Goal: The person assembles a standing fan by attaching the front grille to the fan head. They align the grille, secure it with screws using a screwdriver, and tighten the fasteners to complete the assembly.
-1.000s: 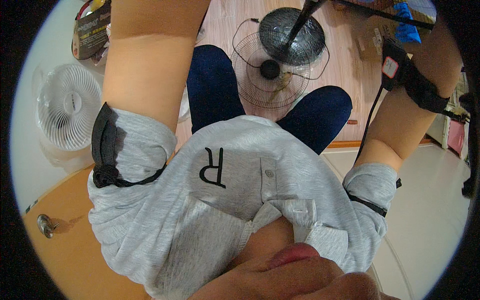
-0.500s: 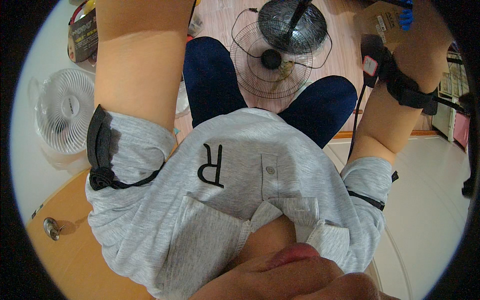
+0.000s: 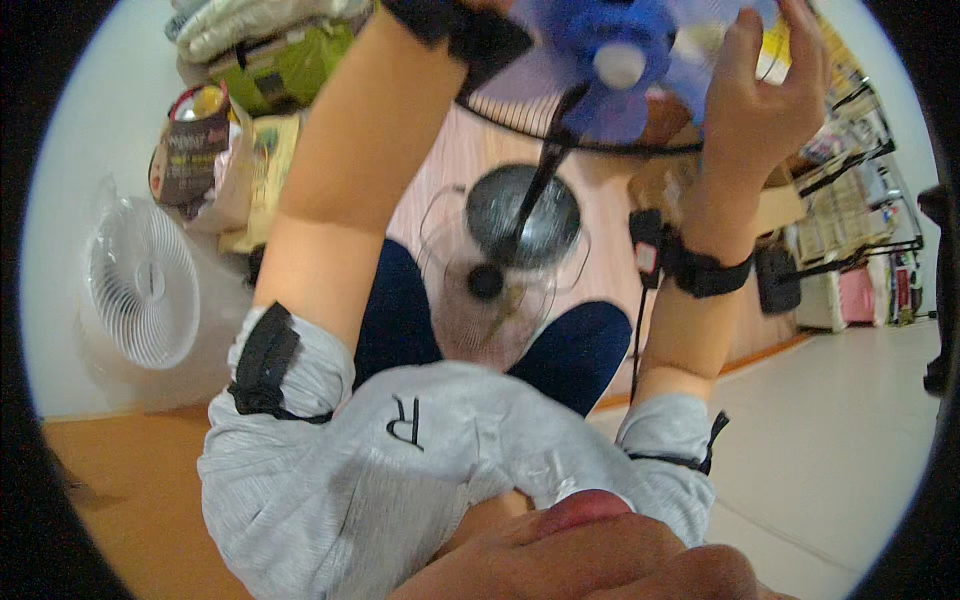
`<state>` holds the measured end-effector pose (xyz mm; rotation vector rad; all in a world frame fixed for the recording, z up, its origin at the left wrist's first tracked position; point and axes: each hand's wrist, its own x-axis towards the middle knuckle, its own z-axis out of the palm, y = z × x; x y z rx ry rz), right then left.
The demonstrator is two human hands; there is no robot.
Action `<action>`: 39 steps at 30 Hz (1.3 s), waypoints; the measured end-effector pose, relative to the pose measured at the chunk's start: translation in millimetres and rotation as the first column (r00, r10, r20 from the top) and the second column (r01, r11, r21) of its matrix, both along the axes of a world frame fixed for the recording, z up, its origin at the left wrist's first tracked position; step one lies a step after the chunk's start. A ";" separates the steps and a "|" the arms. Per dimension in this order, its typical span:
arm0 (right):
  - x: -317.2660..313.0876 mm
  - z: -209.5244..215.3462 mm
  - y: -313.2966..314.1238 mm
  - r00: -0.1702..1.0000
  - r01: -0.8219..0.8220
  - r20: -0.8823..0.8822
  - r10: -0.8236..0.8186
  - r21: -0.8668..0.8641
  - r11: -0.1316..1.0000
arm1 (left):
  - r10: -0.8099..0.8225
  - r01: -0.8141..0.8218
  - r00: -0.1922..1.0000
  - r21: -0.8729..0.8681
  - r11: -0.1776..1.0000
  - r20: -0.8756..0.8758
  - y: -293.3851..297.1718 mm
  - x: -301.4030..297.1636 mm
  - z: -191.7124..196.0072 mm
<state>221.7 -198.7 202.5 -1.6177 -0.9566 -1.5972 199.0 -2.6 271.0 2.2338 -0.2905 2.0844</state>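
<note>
A standing fan with blue blades (image 3: 615,105) fills the top middle, its pale round hub toward me and a black cage behind the blades. Its thin black pole (image 3: 537,165) runs down to a round, shiny black base (image 3: 545,215) on the floor. My right hand (image 3: 770,110) is raised at the fan's right side, thumb and fingers apart, with no object visible in it. My left forearm reaches up to the fan's left side; only a sliver of my left hand (image 3: 488,4) shows beyond the black wrist strap, its fingers cut off by the top edge.
A round wire grille (image 3: 487,325) lies on the floor between my knees. At left, a white fan grille (image 3: 145,285) in clear plastic stands beside a stuffed bag (image 3: 200,165). A cardboard box (image 3: 780,205) and a loaded shelf (image 3: 850,215) are at right.
The view has tilted up, bringing the blue-bladed fan and my right hand into sight. Both forearms are still raised. The grille on the floor now appears lower.
</note>
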 end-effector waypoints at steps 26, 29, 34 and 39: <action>0.5 -7.0 -13.9 0.981 -0.176 0.123 0.151 0.219 0.960 | -0.361 0.279 0.894 0.300 0.912 0.265 34.0 -84.4 -49.9; -37.5 -72.8 -26.7 0.980 -0.188 -0.086 0.179 -0.115 0.975 | -0.412 0.416 0.909 0.169 0.894 -0.061 24.2 -114.1 -125.4; -48.1 -166.1 -31.2 0.559 -0.614 -0.636 0.532 0.114 0.781 | -0.421 0.312 0.788 -0.299 0.902 -0.449 -44.6 -114.9 -222.9; -28.1 -214.1 -55.5 0.593 -0.593 -0.702 0.394 -0.050 0.803 | -0.636 0.102 0.680 -0.813 0.574 -0.364 -91.7 -90.1 -285.9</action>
